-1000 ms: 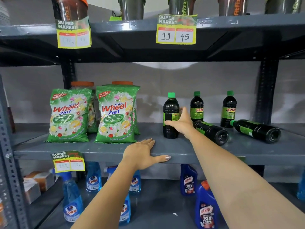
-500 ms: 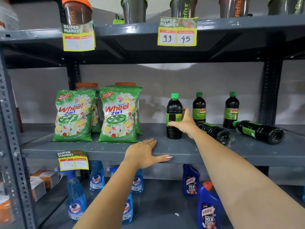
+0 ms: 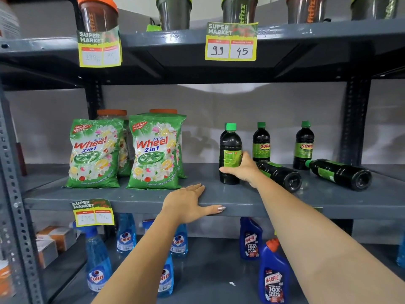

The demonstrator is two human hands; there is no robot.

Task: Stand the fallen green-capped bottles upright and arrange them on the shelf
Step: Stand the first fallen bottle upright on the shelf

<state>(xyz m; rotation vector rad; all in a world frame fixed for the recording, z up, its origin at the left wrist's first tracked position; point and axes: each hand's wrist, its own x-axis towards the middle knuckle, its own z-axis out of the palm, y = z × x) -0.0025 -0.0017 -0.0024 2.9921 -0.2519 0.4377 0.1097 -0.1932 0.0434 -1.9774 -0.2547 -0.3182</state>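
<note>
Several dark bottles with green caps are on the middle shelf (image 3: 140,197). My right hand (image 3: 243,168) wraps the lower body of one upright bottle (image 3: 229,148) near the shelf's front. Two more upright bottles stand behind, one (image 3: 261,141) in the middle and one (image 3: 304,143) further right. A fallen bottle (image 3: 282,175) lies just right of my wrist, base toward me. Another fallen bottle (image 3: 340,174) lies at the right, cap pointing left. My left hand (image 3: 190,204) rests flat on the shelf's front edge, fingers spread.
Two green Wheel detergent bags (image 3: 153,153) stand left of the bottles, jars behind them. The upper shelf (image 3: 171,43) with price tags and shaker cups hangs low overhead. Blue Colin sprays (image 3: 97,260) and Harpic bottles (image 3: 274,273) fill the lower shelf. A steel upright (image 3: 355,119) stands at right.
My right hand has closed further round the upright front bottle and slid lower on it. The view has shifted slightly. My left hand has stayed on the shelf edge.
</note>
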